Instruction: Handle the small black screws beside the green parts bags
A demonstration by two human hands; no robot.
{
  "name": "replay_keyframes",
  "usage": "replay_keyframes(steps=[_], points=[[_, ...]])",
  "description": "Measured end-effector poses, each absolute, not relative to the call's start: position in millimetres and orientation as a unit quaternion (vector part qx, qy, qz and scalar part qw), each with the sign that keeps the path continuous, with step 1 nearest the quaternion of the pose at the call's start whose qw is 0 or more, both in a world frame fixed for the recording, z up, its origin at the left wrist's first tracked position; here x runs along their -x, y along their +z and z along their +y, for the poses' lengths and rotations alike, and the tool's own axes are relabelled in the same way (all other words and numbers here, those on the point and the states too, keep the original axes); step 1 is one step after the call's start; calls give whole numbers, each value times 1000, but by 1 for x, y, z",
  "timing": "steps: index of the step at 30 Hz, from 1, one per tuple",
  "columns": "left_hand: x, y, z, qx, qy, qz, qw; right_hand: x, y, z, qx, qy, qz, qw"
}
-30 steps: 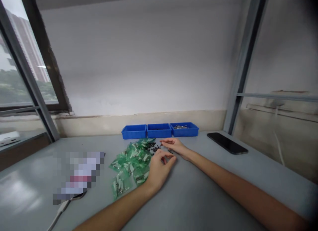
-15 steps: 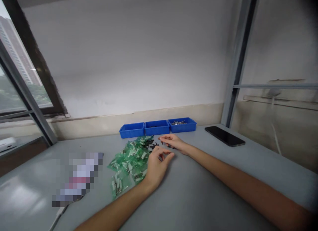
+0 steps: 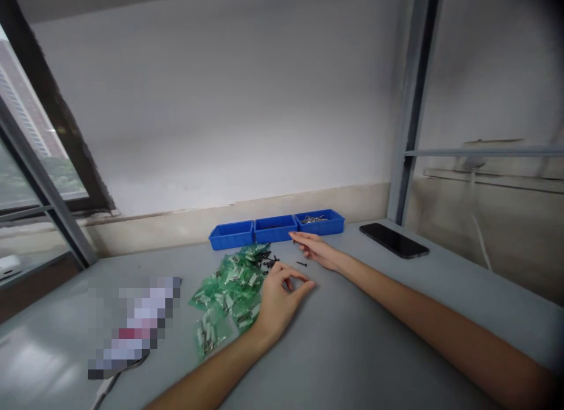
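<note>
My left hand (image 3: 282,301) rests on the table beside the green bags, thumb and fingers curved and apart with nothing between them. Just in front of the middle blue tray, my right hand (image 3: 318,251) pinches a small dark screw (image 3: 294,242) at its fingertips. One black screw (image 3: 302,264) lies alone on the table between the two hands. A small heap of black screws (image 3: 270,261) sits beyond my left hand, partly hidden by it. Green plastic bags (image 3: 235,275) holding white and metal pieces are piled to the left.
Along the wall stand a left blue tray (image 3: 231,242), a middle blue tray (image 3: 276,231) with dark contents, and a right blue tray (image 3: 330,226) holding silvery pieces. A black phone (image 3: 393,239) lies at right. A blurred-out object (image 3: 141,322) with a cable lies at left.
My right hand has lifted slightly off the screws toward the trays. A lone black screw now shows on the table below it. My left hand stays by the bags, its thumb stretched a little further.
</note>
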State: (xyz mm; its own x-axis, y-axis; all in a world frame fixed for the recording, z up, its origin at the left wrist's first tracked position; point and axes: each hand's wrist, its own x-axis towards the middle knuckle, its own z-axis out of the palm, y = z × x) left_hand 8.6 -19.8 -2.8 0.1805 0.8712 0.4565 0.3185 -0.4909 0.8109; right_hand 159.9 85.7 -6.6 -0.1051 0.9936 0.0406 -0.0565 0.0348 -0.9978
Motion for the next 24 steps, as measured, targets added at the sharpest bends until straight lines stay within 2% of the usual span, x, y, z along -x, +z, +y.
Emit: replay_keyframes(steps=[6,10,17,24], points=[[-10,-1,-22,-716,478,418,289,-188,2,86,521,484,-594,376],[-10,-2,-22,-718,483,416,280,-196,7,83,519,488,-619,330],[-9,-4,-20,-722,477,418,278,-167,6,70,472,544,-600,348],[-6,-14,-8,-668,534,425,296,-159,0,72,437,566,-585,383]])
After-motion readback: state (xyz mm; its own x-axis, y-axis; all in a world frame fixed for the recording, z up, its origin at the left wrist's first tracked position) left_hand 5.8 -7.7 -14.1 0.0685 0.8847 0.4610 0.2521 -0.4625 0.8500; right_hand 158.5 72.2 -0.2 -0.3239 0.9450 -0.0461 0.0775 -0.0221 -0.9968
